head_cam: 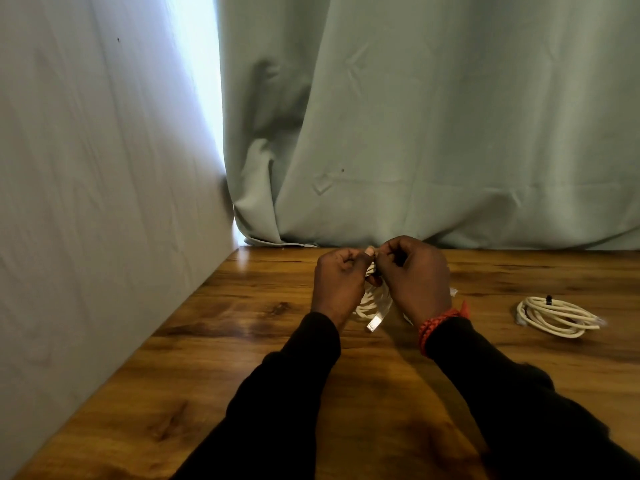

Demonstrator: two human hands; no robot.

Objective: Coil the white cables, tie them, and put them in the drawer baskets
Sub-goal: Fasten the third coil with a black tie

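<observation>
My left hand (337, 284) and my right hand (417, 278) meet over the far middle of the wooden table (242, 358), both closed on a white coiled cable (375, 304) that hangs between and under them. Its loops and a connector end show below my fingers; the upper part is hidden by my hands. A second white cable coil (557, 317), bound with a small black tie, lies flat on the table to the right, apart from my hands. No drawer or basket is in view.
A pale green curtain (433, 133) hangs along the table's far edge. A light wall (86, 202) borders the table's left side. I wear dark sleeves and a red braided bracelet (434, 327) on the right wrist.
</observation>
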